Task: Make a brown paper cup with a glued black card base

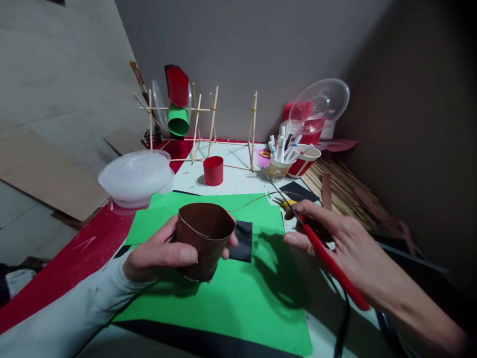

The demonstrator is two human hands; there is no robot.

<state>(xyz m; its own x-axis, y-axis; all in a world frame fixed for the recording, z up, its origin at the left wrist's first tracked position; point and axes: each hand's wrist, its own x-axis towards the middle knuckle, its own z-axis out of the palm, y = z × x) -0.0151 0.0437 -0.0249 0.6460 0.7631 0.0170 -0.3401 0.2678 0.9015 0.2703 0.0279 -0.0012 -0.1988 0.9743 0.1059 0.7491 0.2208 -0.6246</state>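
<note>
Your left hand (160, 253), low in the centre of the frame, is curled round one brown paper cup (204, 238), thumb across its front and fingers behind, lifting it just above the green sheet (238, 293). Your right hand (335, 238), at lower right, is closed loosely on a red-handled tool (331, 266) whose thin tip points up and left; a fine strand runs from near it to the brown cup's rim.

You have three more coloured cups in view: one red cup (213, 170) standing on the desk at centre, and a red (178, 85) and a green one (178, 120) hung on the stick frame (212, 124) at upper centre. Two tubs at centre right stand side by side: a patterned paper cup (278, 169) holding markers, and a red-and-white tub (304, 160). A clear bowl (320, 104) leans at upper right; a lidded white container (136, 176) sits at left.

The desk (231, 181) is white, layered with red, green and black paper, with a bundle of sticks (343, 189) at right. Plain grey walls close the corner behind.
</note>
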